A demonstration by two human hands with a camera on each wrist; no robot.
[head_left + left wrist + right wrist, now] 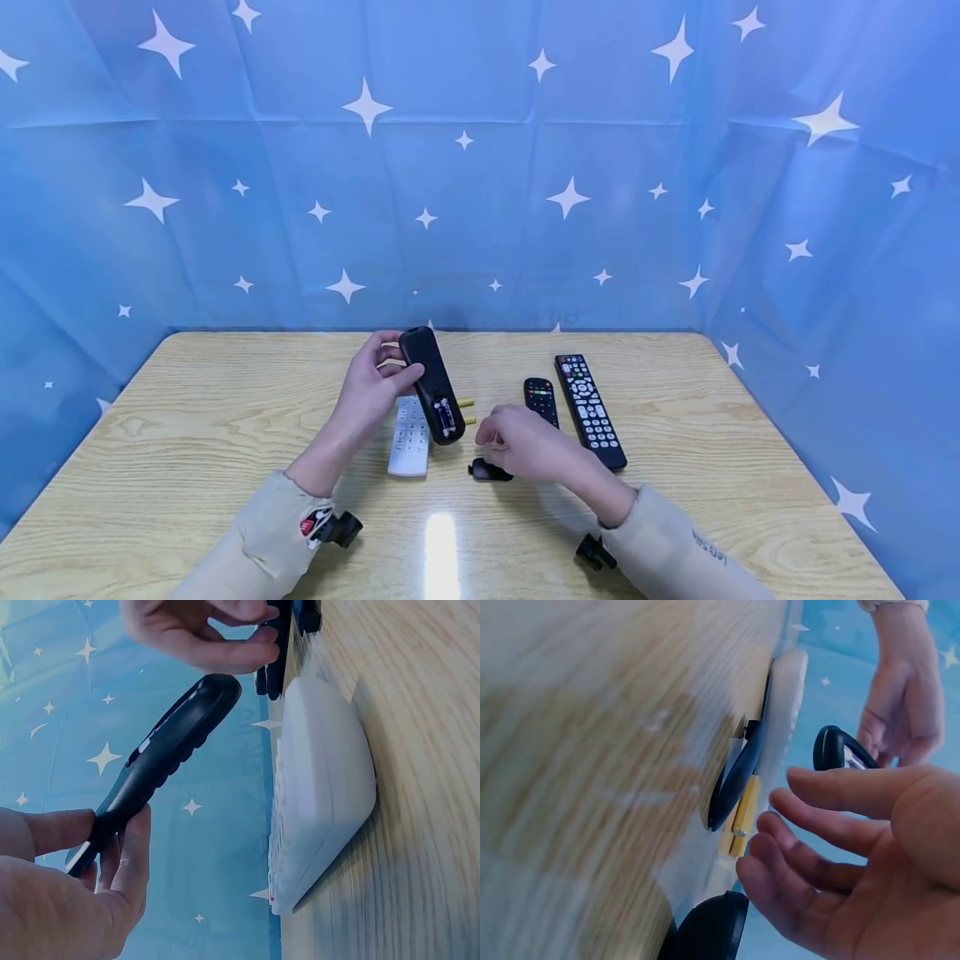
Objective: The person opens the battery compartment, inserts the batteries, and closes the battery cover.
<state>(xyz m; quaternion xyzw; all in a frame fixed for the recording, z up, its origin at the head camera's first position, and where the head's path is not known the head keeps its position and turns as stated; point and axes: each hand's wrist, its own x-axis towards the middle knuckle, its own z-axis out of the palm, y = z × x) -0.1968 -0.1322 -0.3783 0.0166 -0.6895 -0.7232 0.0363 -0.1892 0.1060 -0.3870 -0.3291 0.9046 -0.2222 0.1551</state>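
Observation:
My left hand [367,383] grips a black remote control [427,367] by its upper part, thumb on its back, fingers behind. The remote is raised and tilted; its battery compartment is uncovered and shows batteries [444,417] inside. My right hand [525,442] hovers over the table just right of it, fingers loosely bent with nothing between them, as the right wrist view shows. Close by the right hand lies a black battery cover [739,776] on the tabletop. Yellow batteries [745,806] lie beyond that cover, partly hidden by the held remote in the head view.
A white remote [409,446] lies left of centre, partly beneath the held one in this view. To the right are a small black remote [540,398], partly covered by my right hand, and a long black remote [592,408]. A blue starred cloth [480,183] encloses the table.

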